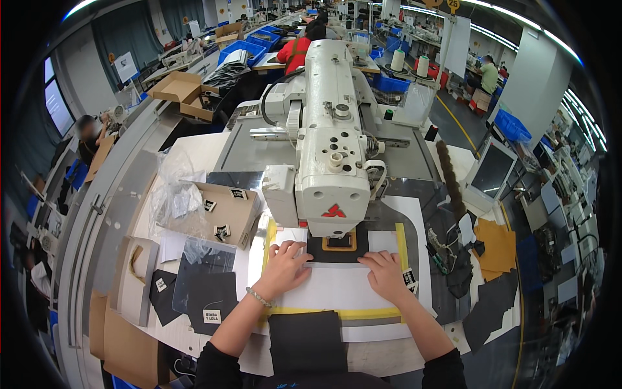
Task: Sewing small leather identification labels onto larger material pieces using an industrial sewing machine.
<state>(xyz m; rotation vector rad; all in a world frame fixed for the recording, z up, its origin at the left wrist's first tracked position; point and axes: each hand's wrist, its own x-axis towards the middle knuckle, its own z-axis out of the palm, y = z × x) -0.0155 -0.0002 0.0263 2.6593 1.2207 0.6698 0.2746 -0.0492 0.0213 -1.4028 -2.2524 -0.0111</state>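
A black fabric piece (pixel 316 253) lies flat under the head of a white industrial sewing machine (pixel 334 168). A yellow-brown rectangular clamp frame (pixel 350 246) sits on the fabric, around a dark centre. My left hand (pixel 285 264) rests at the fabric's left edge, fingers spread and fingertips touching it. At its lower right corner, my right hand (pixel 385 275) lies with fingers stretched out and fingertips on the edge. Beneath is a white sheet (pixel 330 288) bordered with yellow tape (pixel 337 315). A small black-and-white label (pixel 409 279) lies beside my right wrist.
An open cardboard box (pixel 236 217) with several labels stands left. Black fabric pieces (pixel 308 343) lie near me, others (pixel 214 295) at the left. Right are thread scraps (pixel 442 240), orange-yellow material (pixel 495 246) and a screen (pixel 491 168). Co-workers (pixel 298 52) sit farther back.
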